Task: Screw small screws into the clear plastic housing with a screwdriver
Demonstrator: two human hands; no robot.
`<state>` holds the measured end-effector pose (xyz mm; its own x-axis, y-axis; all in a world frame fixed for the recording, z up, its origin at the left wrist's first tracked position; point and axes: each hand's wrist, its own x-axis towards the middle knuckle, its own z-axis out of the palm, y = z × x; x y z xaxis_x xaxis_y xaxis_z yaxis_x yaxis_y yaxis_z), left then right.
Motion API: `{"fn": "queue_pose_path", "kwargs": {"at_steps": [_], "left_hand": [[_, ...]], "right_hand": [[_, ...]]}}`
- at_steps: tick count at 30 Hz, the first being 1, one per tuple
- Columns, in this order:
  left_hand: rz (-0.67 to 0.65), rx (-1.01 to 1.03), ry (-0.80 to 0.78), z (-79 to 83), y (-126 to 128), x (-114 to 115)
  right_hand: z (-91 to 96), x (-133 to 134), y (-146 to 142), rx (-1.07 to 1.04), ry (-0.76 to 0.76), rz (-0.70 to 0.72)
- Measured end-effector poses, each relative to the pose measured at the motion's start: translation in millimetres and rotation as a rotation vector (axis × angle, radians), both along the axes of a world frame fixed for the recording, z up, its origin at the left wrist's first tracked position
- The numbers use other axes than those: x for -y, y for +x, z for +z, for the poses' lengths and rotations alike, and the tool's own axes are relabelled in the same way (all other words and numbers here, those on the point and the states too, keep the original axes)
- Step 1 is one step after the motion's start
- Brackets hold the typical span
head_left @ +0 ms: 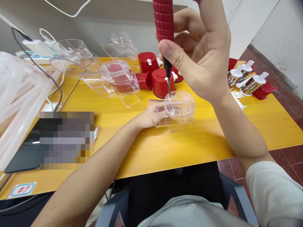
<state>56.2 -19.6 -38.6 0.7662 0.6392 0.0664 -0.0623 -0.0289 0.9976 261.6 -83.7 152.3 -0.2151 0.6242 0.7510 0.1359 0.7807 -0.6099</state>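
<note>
My right hand [197, 63] is wrapped round the red ridged handle of a screwdriver [163, 23], which stands nearly upright. Its thin metal shaft points down, and the tip meets the upper rim area of a clear plastic housing [183, 110]. My left hand [156, 116] reaches into the wide open end of this housing and steadies it above the table. The left fingers show only partly through the clear wall. Whether a screw sits under the tip is too small to tell.
More clear housings [115, 74] stand at the back left. Behind my work are red plastic parts [163, 82]. Perforated metal drums [254, 84] with white stems lie at the right. A dark flat device [26, 154], plastic bags [21, 94] and cables occupy the left of the yellow table [165, 151].
</note>
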Motion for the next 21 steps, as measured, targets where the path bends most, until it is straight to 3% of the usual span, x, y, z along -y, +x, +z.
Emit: {"fn": "queue_pose_path", "kwargs": {"at_steps": [9,12,14,21], "left_hand": [[0.023,0.011,0.005,-6.2,1,-2],[0.018,0.005,0.008,-5.6,1,-3],[0.005,0.014,0.0,-6.0,1,-3],[0.014,0.019,0.017,-3.0,3,-1]], "right_hand": [[-5.7,-6,-6,-0.14,-0.026,0.013],[-18.3,-22,-11,-0.192,0.08,0.027],[-23.0,-27,-11,-0.15,0.159,0.107],[-7.3,-13,-2,-0.022,-0.035,0.098]]}}
